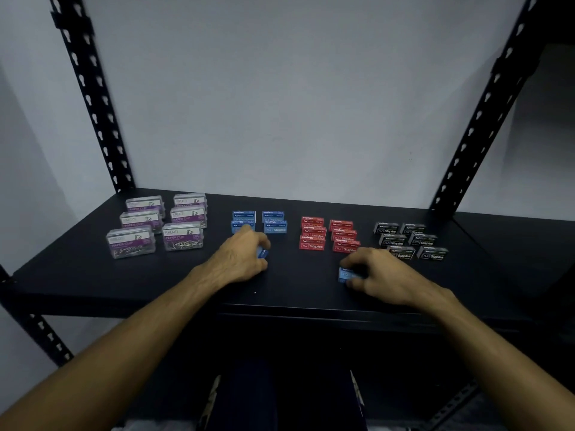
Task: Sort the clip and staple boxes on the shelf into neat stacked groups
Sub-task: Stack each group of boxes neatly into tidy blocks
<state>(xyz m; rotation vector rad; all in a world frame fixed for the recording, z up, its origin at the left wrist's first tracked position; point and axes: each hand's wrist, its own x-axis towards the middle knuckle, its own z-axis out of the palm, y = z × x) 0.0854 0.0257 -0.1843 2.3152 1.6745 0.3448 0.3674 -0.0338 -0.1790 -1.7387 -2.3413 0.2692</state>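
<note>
Blue group is the step in hand: your left hand (pixel 245 259) and right hand (pixel 378 275) each grip a blue box (pixel 346 275) at mid-frame on the shelf (pixel 77 269). Next, set both squarely onto the blue stacks (pixel 259 222) just above the left hand.

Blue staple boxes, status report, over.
Left hand grips one small blue cardboard staple box; right hand grips another. Blue stacks wait behind. Nothing blocking.
</note>
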